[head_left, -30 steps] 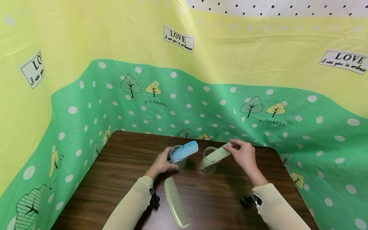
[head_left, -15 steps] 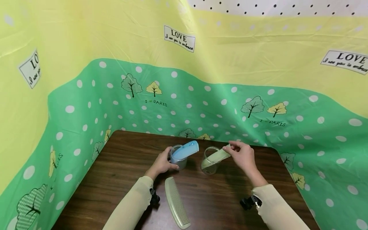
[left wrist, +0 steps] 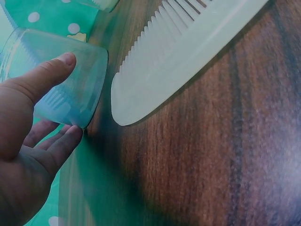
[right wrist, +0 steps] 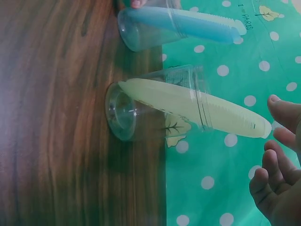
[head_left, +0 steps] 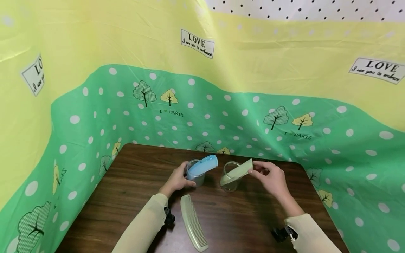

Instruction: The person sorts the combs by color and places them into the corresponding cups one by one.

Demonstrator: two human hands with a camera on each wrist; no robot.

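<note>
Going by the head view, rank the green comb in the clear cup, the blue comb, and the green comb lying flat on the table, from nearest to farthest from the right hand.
From the right hand:
1. Green comb in the clear cup, just left of the fingertips, leaning toward them.
2. Blue comb, farther left, standing in the cup that the left hand holds.
3. Flat green comb, on the table toward the person, by the left forearm.

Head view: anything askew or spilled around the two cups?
Nothing spilled. Both cups stand upright, the blue comb and pale green comb leaning in them. A third comb lies flat on the table, outside any cup.
</note>
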